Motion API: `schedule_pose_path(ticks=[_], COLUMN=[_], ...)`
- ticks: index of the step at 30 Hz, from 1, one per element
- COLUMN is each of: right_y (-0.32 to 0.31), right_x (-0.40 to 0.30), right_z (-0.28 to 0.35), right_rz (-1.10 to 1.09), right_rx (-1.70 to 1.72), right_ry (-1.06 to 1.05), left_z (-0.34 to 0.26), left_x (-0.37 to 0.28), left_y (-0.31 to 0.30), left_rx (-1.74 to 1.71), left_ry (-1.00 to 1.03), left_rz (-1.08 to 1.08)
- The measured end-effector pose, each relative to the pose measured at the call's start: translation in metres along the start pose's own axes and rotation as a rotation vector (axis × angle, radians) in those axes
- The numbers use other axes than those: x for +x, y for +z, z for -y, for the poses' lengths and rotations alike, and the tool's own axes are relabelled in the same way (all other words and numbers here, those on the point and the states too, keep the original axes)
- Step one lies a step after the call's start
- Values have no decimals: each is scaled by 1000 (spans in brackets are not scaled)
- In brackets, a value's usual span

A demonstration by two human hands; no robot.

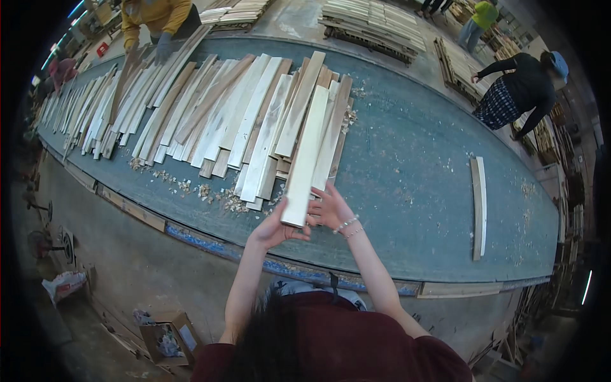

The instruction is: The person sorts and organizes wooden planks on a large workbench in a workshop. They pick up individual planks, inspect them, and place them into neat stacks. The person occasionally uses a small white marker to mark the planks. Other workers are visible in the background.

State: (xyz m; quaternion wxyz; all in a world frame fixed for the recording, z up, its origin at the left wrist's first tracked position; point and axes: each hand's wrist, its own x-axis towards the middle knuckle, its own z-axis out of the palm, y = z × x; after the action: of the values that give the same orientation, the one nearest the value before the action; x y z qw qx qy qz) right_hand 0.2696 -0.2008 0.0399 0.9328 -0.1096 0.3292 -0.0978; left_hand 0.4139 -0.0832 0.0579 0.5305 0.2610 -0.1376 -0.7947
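A pale wooden board (308, 162) lies lengthwise away from me, its near end raised between my hands. My left hand (274, 229) holds the near end from its left side and below, thumb along the edge. My right hand (331, 207), with beaded bracelets at the wrist, is at the board's right edge with fingers spread; whether it bears on the board is unclear. Beyond and to the left lies a long spread of overlapping boards (253, 114), some pale, some brown. Far to the right, two narrow boards (479, 210) lie side by side on the grey-green tabletop (405, 191).
Wood shavings (205, 191) lie along the boards' near ends. A co-worker's gloved hand (163, 47) is at boards across the table. Another person (515, 90) bends beside stacked boards at the right. Board stacks (372, 24) stand behind the table; an open carton (169, 336) is on the floor.
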Motion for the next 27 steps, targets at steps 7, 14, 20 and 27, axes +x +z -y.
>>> schedule_pose_path(ticks=[7,14,20,27], right_y=[11,-77,-92,8], right_x=[-24,-120,-119,-35], right_z=[-16,36,19,-20], right_rz=[-108,-1039,-948,79], right_rx=[-358,-1059,-1228,164], right_ry=[-330,-602,-526,-171], left_z=[-27,25,16,7], left_x=[15,71,54,8], left_y=[-33,-36,-20,8], left_rx=[1602,1962,1267,470], left_ry=[-187,15,174,-477], left_rz=[-574,-691,-342,514])
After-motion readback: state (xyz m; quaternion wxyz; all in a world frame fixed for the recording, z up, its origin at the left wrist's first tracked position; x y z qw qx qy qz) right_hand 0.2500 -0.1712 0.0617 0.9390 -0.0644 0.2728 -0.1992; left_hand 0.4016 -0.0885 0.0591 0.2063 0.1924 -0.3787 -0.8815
